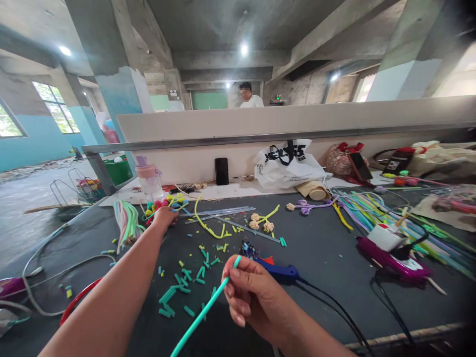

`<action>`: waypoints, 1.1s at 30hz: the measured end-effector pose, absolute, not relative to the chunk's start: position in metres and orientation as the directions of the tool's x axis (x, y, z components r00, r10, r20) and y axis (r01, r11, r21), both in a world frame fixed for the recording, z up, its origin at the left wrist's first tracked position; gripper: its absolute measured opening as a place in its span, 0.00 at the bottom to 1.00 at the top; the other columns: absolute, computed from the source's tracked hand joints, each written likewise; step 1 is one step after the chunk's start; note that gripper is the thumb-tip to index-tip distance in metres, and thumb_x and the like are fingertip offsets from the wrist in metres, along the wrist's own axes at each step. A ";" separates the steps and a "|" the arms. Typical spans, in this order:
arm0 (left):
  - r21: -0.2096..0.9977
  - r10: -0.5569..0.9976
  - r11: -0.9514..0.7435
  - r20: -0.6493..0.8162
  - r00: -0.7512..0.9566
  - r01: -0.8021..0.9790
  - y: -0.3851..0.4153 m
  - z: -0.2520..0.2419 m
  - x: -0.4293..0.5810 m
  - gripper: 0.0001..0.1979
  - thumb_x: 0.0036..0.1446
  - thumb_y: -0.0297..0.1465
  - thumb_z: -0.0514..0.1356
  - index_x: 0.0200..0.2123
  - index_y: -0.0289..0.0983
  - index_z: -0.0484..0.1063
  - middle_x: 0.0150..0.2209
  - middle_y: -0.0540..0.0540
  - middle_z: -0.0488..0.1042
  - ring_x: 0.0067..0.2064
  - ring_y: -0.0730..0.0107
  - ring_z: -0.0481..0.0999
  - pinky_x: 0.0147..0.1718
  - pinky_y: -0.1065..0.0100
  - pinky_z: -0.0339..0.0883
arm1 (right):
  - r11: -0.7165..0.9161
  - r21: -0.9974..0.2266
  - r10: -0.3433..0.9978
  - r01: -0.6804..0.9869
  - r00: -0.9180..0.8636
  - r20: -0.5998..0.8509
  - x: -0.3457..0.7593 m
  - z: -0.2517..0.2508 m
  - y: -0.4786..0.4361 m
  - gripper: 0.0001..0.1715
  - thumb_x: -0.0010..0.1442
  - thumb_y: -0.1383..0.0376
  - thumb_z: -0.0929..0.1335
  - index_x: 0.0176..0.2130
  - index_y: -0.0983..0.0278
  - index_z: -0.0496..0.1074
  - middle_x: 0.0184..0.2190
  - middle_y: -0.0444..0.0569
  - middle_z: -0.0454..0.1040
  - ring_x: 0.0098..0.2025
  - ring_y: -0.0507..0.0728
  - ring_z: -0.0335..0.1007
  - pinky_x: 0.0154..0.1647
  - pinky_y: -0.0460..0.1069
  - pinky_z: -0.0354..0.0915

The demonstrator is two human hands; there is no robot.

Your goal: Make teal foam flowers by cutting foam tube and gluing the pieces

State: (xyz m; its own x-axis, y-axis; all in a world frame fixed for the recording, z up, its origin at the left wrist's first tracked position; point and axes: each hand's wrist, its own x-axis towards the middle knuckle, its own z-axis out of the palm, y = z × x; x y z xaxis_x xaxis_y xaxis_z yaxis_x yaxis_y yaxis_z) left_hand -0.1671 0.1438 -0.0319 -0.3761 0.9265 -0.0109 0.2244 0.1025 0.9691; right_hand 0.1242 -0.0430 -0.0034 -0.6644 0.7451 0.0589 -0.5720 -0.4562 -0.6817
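My right hand (251,292) pinches a long green pipe cleaner (203,313) near its upper end, between thumb and fingers. The rest of the stem slants down to the lower left. My left hand (165,216) reaches far across the table into a small pile of coloured pieces (180,201), red, yellow and blue; its fingertips are partly hidden there. Short cut green pieces (182,280) lie scattered on the dark table between my arms. A blue glue gun (286,271) lies just beyond my right hand, its nozzle end pointing away.
A bundle of pastel pipe cleaners (128,223) stands left. Clear sticks (238,212) and pale flowers (260,224) lie ahead. On the right are more pipe cleaners (357,208) and a purple device (396,263). A bottle (148,178), phone (221,171) and white bag (288,166) line the back. Cables cross the table.
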 end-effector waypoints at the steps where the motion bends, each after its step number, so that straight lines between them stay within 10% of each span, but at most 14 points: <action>1: 0.981 0.926 0.116 -0.050 -0.374 0.154 0.142 -0.031 -0.169 0.16 0.59 0.34 0.56 0.50 0.36 0.66 0.50 0.42 0.69 0.45 0.62 0.72 0.42 0.55 0.69 | -0.457 -0.683 0.743 -0.571 -0.667 0.061 0.124 -0.004 -0.043 0.04 0.58 0.67 0.68 0.32 0.67 0.71 0.21 0.42 0.68 0.14 0.43 0.54 0.15 0.41 0.60; 13: 0.889 0.957 0.055 -0.177 -0.229 -0.455 0.118 -0.009 -0.183 0.14 0.59 0.32 0.57 0.48 0.34 0.67 0.46 0.43 0.71 0.41 0.65 0.74 0.37 0.60 0.72 | -0.459 -0.700 0.747 -0.547 -0.664 0.029 0.120 -0.007 -0.044 0.04 0.58 0.67 0.68 0.31 0.66 0.71 0.20 0.42 0.68 0.14 0.43 0.53 0.14 0.40 0.59; 33: 0.837 0.961 0.029 -0.174 -0.216 -0.546 0.109 -0.005 -0.183 0.08 0.58 0.26 0.57 0.42 0.32 0.69 0.38 0.46 0.74 0.34 0.71 0.76 0.28 0.69 0.73 | -0.457 -0.726 0.738 -0.515 -0.674 0.014 0.119 -0.007 -0.046 0.04 0.57 0.66 0.69 0.32 0.66 0.71 0.21 0.41 0.67 0.14 0.43 0.52 0.15 0.41 0.58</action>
